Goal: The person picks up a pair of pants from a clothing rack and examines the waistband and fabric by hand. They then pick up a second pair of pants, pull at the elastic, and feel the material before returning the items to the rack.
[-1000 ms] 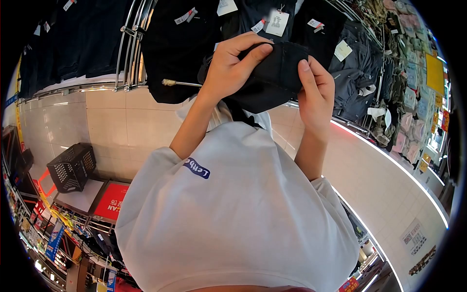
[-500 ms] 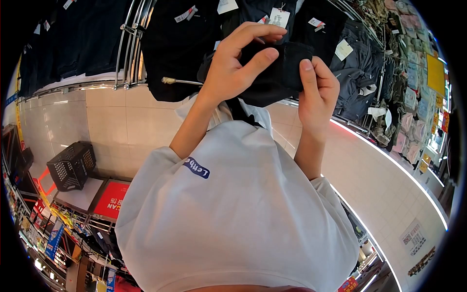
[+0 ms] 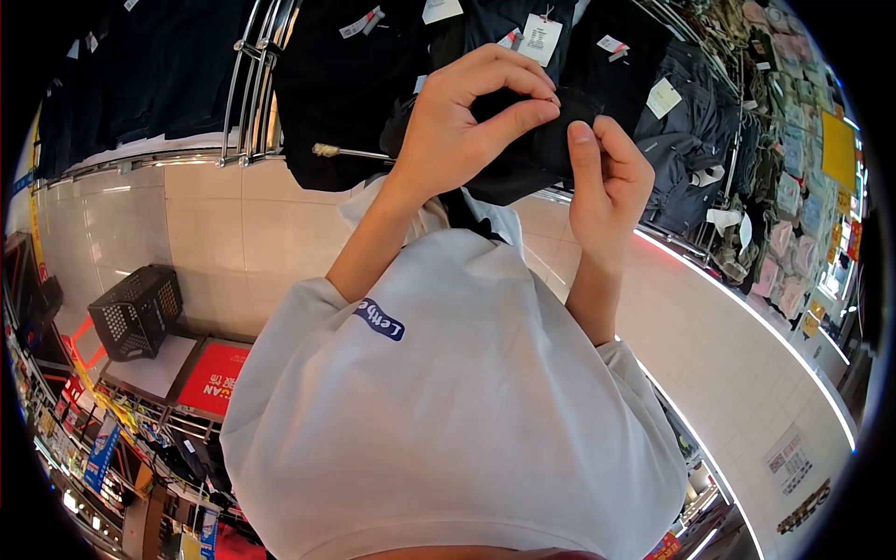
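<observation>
A black garment [image 3: 509,179] lies bunched in front of me, and its exact kind is hard to make out. With thumb and fingertips drawn together, my left hand [image 3: 471,117] pinches the fabric at its upper edge. My right hand [image 3: 607,182] grips the same cloth just to the right, thumb on top and fingers curled beneath. A small dark flap of fabric shows between the two hands. Behind them, dark garments with paper tags hang or lie on the rack, one white tag [image 3: 540,39] just above my left fingers.
A metal rack rail [image 3: 191,161] runs across to the left, and a hook-like rod [image 3: 350,152] sticks out beside my left wrist. Grey trousers [image 3: 686,121] hang at right. A black basket [image 3: 137,313] stands at lower left near a red sign [image 3: 213,377]. Tiled floor [image 3: 271,243] lies below.
My left thumb and fingertips, apart before, have come together on the cloth. The fabric flap between my hands has folded over and looks smaller. My right hand has shifted slightly down.
</observation>
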A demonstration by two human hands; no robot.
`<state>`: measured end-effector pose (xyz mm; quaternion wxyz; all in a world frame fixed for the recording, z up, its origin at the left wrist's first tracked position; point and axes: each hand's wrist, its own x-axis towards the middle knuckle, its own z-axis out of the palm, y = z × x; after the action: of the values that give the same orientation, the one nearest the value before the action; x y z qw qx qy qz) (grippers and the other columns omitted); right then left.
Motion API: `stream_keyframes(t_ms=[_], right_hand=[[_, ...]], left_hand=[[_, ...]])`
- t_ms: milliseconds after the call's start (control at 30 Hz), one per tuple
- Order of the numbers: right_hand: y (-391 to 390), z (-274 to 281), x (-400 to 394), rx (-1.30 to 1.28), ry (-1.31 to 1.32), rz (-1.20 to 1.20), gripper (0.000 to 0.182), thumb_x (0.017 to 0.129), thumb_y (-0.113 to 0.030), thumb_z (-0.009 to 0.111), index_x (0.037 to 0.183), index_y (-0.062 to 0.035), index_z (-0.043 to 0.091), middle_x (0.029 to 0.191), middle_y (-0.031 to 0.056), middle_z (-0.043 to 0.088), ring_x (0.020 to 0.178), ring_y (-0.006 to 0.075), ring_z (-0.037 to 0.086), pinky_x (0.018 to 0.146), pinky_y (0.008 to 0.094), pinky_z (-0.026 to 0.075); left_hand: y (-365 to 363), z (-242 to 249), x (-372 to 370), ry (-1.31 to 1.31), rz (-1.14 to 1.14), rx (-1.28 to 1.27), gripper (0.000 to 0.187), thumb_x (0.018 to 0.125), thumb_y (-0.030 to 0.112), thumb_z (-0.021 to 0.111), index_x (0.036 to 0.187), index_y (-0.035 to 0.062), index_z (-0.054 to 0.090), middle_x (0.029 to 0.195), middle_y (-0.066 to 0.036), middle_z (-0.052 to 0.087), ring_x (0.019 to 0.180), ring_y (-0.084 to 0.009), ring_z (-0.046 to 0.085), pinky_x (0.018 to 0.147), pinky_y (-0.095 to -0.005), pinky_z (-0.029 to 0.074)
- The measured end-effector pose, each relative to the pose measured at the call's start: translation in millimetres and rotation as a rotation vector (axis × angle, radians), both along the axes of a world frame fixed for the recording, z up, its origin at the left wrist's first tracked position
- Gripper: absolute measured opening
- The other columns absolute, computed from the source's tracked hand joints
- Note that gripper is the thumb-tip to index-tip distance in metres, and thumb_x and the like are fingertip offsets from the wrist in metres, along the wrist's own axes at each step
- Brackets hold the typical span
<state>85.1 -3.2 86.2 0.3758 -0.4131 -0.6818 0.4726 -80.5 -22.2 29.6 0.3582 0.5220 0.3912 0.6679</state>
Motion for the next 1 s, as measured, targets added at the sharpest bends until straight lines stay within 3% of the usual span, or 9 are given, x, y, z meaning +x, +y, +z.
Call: stream_keyframes(t_ms=[167,667,867,1000], right_hand=[[0.3,-0.8,-1.2,0.021,0.018,-0.001,0.023,0.098,-0.005,0.058,0.077,-0.0034,0.050,0.069,-0.0104,0.037,0.063,-0.0014,0.028,0.053,0.0177,0.018],[-0.6,0.8,0.4,-0.019,0.034,0.012,0.024,0.099,-0.006,0.057,0.076,-0.0043,0.050,0.069,-0.0106,0.035,0.064,-0.0011,0.027,0.054,0.0178,0.017],[-0.8,-2.7,0.8,-0.001,0.041,-0.005,0.024,0.099,-0.006,0.058,0.077,-0.0039,0.050,0.069,-0.0107,0.036,0.063,-0.0012,0.027,0.054,0.0176,0.017],[-0.5,-3.6,3.1,-0.001,0.050,0.003,0.022,0.099,-0.006,0.058,0.078,-0.0027,0.052,0.070,-0.0105,0.038,0.063,-0.0014,0.029,0.054,0.0171,0.018]], left_hand=[[-0.4,-1.0,1.0,-0.149,-0.012,-0.033,0.005,0.089,0.000,0.068,0.093,-0.0010,0.067,0.103,-0.008,0.065,0.092,-0.0132,0.063,0.083,-0.0220,0.048],[-0.9,-1.0,-4.1,-0.361,-0.040,-0.011,0.007,0.092,0.003,0.067,0.096,-0.0021,0.065,0.105,-0.009,0.066,0.091,-0.0102,0.061,0.081,-0.0198,0.047],[-1.8,-2.1,-9.7,-0.351,0.049,-0.026,0.012,0.093,0.005,0.066,0.103,-0.0010,0.065,0.098,-0.007,0.069,0.089,-0.0111,0.064,0.082,-0.0228,0.050],[-3.5,-1.5,-14.8,-0.294,-0.008,-0.035,0.022,0.091,0.004,0.068,0.112,0.0008,0.064,0.104,-0.010,0.070,0.094,-0.0139,0.066,0.085,-0.0228,0.050]])
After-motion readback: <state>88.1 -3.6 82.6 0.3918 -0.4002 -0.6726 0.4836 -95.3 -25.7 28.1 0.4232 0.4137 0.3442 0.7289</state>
